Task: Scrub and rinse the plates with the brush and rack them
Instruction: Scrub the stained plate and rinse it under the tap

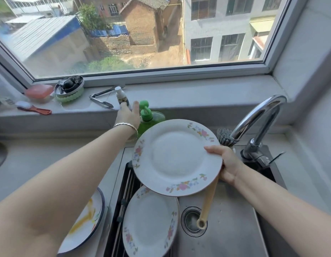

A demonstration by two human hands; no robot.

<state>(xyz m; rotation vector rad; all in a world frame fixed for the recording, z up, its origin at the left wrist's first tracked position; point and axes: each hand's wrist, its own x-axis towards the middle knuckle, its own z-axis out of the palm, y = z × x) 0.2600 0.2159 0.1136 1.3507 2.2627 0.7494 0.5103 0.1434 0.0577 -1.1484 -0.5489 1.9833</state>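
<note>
My right hand (227,164) grips a white floral plate (176,157) by its right rim, together with a wooden-handled brush (209,199). The brush's dark bristles (225,136) stick up behind the plate, and its handle hangs down over the sink drain (188,218). My left hand (128,115) reaches out with straight fingers beside the pump of a green soap bottle (148,117) at the sill. A second floral plate (150,223) rests on the black rack (123,197) in the sink's left side. A dirty blue-rimmed plate (85,219) lies on the counter at left.
A chrome faucet (259,121) arches at the right of the steel sink (235,229). On the window sill stand a small spray bottle (121,97), tongs (101,99), a red-handled brush (33,108), a pink soap box (39,91) and a metal strainer (69,86).
</note>
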